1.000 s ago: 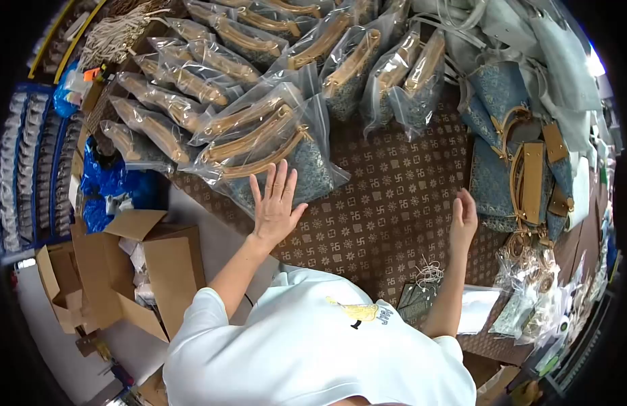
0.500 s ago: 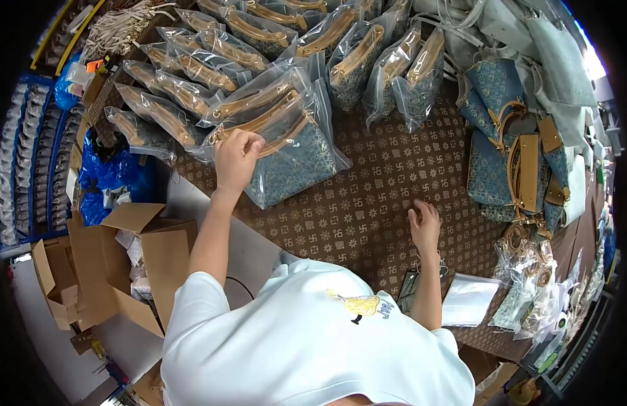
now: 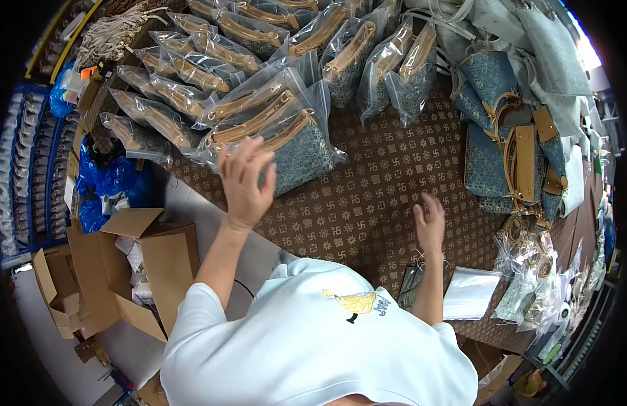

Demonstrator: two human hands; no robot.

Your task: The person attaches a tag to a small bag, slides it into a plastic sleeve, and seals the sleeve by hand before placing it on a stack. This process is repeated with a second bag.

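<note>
My left hand (image 3: 248,181) is open with its fingers spread, in front of a blue patterned handbag (image 3: 305,159) with tan handles. That handbag lies in a clear plastic bag among the bagged ones, and my hand overlaps its near left side in this view. Over the brown patterned tablecloth (image 3: 368,210), my right hand (image 3: 430,224) holds nothing, its fingers loosely apart. Near its wrist lie a small dark tag-like piece (image 3: 409,284) with thin cords and a stack of clear plastic bags (image 3: 468,292).
Rows of bagged handbags (image 3: 205,74) fill the far left. Unbagged blue handbags (image 3: 493,162) and pale grey-green bags (image 3: 554,61) are piled at right, with bagged straps (image 3: 530,271) nearer me. An opened cardboard box (image 3: 175,271) stands at left below table height.
My left hand has let go of the bagged handbag's handle area, drawn back toward me and spread its fingers. My right hand has shifted slightly.
</note>
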